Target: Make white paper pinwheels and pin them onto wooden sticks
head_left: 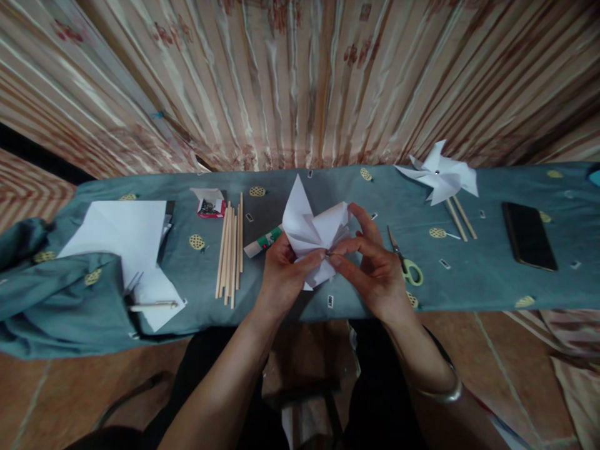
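Note:
A white folded-paper pinwheel is held up over the table's front half. My left hand is closed on its lower left side, with the thumb lying near the centre. My right hand pinches a tiny dark pin between thumb and forefinger at the pinwheel's middle, while its other fingers touch the right-hand blade. How deep the pin sits in the paper is hidden by the fingertips. Behind my left hand lies a green and white glue stick, partly covered.
Left of the hands are several wooden sticks, an open small box of pins and white paper sheets with a pen. To the right lie green-handled scissors, finished pinwheels on sticks and a black phone.

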Demonstrator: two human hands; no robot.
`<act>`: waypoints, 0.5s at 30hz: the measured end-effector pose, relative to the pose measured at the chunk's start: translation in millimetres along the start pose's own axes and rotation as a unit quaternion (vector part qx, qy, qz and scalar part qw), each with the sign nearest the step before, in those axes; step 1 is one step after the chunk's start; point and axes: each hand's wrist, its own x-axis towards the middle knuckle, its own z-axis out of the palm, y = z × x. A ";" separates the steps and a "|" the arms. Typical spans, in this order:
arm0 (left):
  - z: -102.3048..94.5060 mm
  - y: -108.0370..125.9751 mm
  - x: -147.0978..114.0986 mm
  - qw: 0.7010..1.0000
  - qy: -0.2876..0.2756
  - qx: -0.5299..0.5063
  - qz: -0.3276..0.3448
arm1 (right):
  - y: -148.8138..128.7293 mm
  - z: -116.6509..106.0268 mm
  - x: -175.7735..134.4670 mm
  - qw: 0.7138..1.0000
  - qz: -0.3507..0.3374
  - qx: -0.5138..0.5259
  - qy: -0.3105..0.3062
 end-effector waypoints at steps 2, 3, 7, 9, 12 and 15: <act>-0.2 0.4 0.0 1.000 -0.002 -0.002 -0.003 | 1.5 -0.1 0.2 1.000 -0.002 0.009 -0.001; -0.3 0.7 0.0 1.000 -0.004 -0.003 -0.004 | 2.2 -0.3 0.2 1.000 -0.003 0.012 -0.002; -0.6 2.1 -0.4 1.000 -0.007 0.000 -0.006 | 3.9 -0.8 0.1 1.000 0.002 0.020 -0.010; -0.7 2.8 -0.6 1.000 -0.004 0.004 -0.009 | 4.2 -0.9 -0.1 1.000 0.008 0.025 -0.010; -1.0 3.1 -0.7 1.000 -0.007 0.006 -0.018 | 4.8 -0.8 -0.2 0.999 0.011 0.033 -0.009; -1.7 2.7 -0.3 1.000 -0.011 0.004 -0.024 | 5.8 -0.4 -0.2 0.999 0.019 0.049 -0.010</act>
